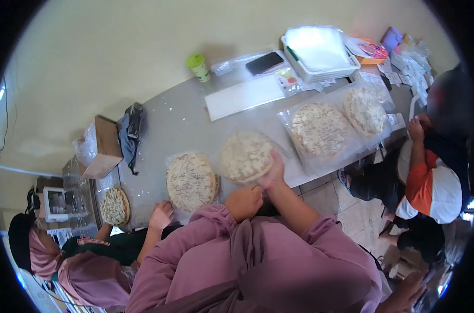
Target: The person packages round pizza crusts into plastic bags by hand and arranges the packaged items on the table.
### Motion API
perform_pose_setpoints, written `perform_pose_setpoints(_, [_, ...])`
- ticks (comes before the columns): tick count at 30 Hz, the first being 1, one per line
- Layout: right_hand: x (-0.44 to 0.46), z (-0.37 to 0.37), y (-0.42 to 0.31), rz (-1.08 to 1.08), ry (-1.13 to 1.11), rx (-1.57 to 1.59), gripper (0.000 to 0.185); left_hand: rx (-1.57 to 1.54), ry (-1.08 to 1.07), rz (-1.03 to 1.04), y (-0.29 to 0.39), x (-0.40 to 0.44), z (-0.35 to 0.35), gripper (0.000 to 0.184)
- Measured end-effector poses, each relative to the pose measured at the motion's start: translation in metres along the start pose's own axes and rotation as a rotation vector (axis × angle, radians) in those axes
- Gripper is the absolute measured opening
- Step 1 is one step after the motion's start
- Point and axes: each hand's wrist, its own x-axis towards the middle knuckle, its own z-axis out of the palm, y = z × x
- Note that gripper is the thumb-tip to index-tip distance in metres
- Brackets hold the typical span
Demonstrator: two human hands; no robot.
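Near the middle of the table's front edge, a pizza [245,156] looks hazy, as if under clear plastic, and slightly blurred. My right hand [273,171] grips it at its right edge, fingers partly hidden. Just below the pizza's near edge, my left hand [244,202] is closed; what its fingers hold is hidden. To the left lies another pizza [190,180] on clear plastic, with a further one partly under it. Farther right, two bagged pizzas, one large [320,128] and one beside it [365,110], lie side by side.
A white board [245,97], phone [264,63], green cup [198,68] and white basket [326,73] of plastic sheets stand along the wall. At left, a co-worker's hand [161,215] is near a small pizza [115,206] and a cardboard box [105,148]. Another person [430,182] sits at right.
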Motion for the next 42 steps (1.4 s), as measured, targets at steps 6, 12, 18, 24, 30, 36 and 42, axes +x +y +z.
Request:
perform_pose_setpoints(6, [-0.030, 0.044, -0.029, -0.042, -0.069, -0.064, 0.057, 0.060, 0.048, 0.122, 0.024, 0.012, -0.016, 0.016])
perform_pose_setpoints(12, [-0.064, 0.063, -0.115, -0.457, -0.068, -0.174, 0.057, -0.040, -0.012, 0.174, 0.040, 0.038, -0.014, 0.020])
perform_pose_setpoints(18, [-0.065, 0.012, -0.201, -0.537, 0.002, -0.180, 0.053, -0.138, -0.156, 0.092, 0.045, 0.075, 0.003, 0.022])
perform_pose_setpoints(24, [-0.107, 0.027, -0.243, -0.316, 0.519, -1.040, 0.030, -0.112, -0.003, 0.196, 0.048, 0.125, 0.019, 0.061])
perform_pose_setpoints(30, [-0.152, 0.041, -0.325, -0.356, 0.819, -1.877, 0.027, 0.173, -0.080, 0.129, 0.037, 0.162, 0.045, 0.067])
perform_pose_setpoints(36, [-0.055, 0.162, -0.338, -0.981, 0.365, -2.231, 0.038, 0.248, -0.132, 0.114, 0.039, 0.168, 0.045, 0.064])
perform_pose_setpoints(42, [0.150, 0.163, -0.345, -0.873, 0.200, -2.370, 0.044, 0.234, -0.110, 0.125, 0.029, 0.160, 0.043, 0.065])
